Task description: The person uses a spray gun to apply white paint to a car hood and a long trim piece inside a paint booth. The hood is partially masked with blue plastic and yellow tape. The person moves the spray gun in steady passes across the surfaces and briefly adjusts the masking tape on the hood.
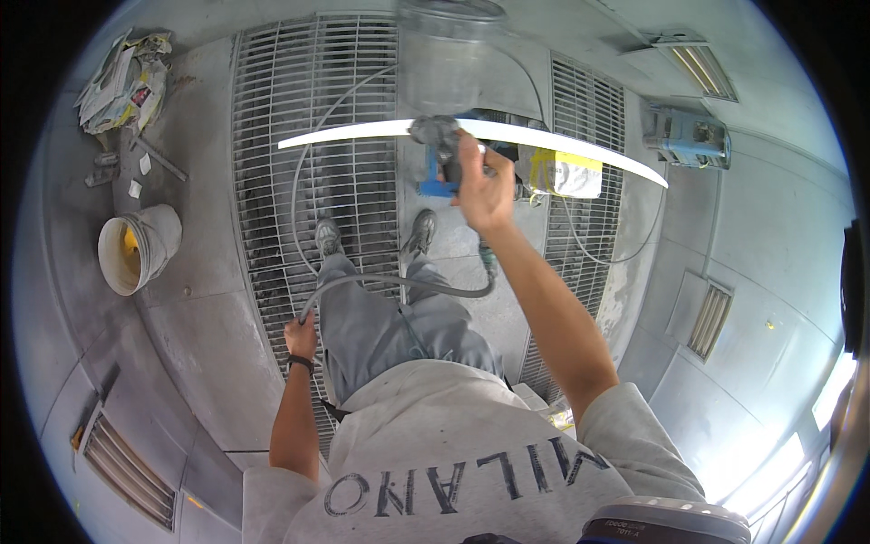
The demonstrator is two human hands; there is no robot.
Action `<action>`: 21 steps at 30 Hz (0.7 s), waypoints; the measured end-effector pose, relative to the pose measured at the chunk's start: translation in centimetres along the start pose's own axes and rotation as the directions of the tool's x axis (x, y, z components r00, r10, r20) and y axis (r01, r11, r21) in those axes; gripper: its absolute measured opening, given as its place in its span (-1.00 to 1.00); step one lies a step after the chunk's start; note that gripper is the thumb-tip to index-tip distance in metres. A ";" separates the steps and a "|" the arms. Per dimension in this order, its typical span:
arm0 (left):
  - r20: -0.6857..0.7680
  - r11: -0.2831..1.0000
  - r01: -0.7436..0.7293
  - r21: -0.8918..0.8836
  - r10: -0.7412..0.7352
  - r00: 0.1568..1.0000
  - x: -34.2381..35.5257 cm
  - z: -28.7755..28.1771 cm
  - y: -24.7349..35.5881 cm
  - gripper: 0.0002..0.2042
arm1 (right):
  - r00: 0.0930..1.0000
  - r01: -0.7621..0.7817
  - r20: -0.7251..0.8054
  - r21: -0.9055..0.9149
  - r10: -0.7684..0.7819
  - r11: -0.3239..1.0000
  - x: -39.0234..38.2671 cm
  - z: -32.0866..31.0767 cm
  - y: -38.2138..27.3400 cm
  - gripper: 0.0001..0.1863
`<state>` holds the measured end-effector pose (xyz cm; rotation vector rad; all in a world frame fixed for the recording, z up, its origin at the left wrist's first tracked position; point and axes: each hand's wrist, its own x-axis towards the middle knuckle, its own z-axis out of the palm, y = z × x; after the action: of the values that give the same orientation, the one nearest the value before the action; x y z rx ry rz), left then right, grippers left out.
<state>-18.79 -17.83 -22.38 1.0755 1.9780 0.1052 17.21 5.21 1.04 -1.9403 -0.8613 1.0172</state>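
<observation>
My right hand (487,189) is closed round the handle of a dark grey spray gun (437,134), held out in front of me. Just by the gun's head lies a long, thin, curved white strip (566,147), seen nearly edge on. The gun hides part of its middle, and I cannot tell what supports the strip. A grey air hose (399,281) hangs from a greenish fitting (489,261) below my right hand. It loops across my legs to my left hand (300,335), which is closed on it at my left side.
Slatted floor grates (272,136) run on both sides. Ahead stands a cloudy, drum-like container (442,68); a blue object (435,181) and a yellow-and-white package (571,174) lie beyond my feet. At left are a white bucket (168,238) and crumpled wrappings (127,86).
</observation>
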 end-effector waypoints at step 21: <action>0.045 0.993 -0.042 0.111 0.038 0.998 1.9 -0.6 2.0 -0.49 | 0.996 0.063 0.046 0.137 -0.070 0.989 -5.4 -4.1 7.4 -0.40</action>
<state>-18.43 -15.06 -22.36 1.1797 1.9435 -0.0069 19.89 -3.99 -1.78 -1.7674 -0.8569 1.0612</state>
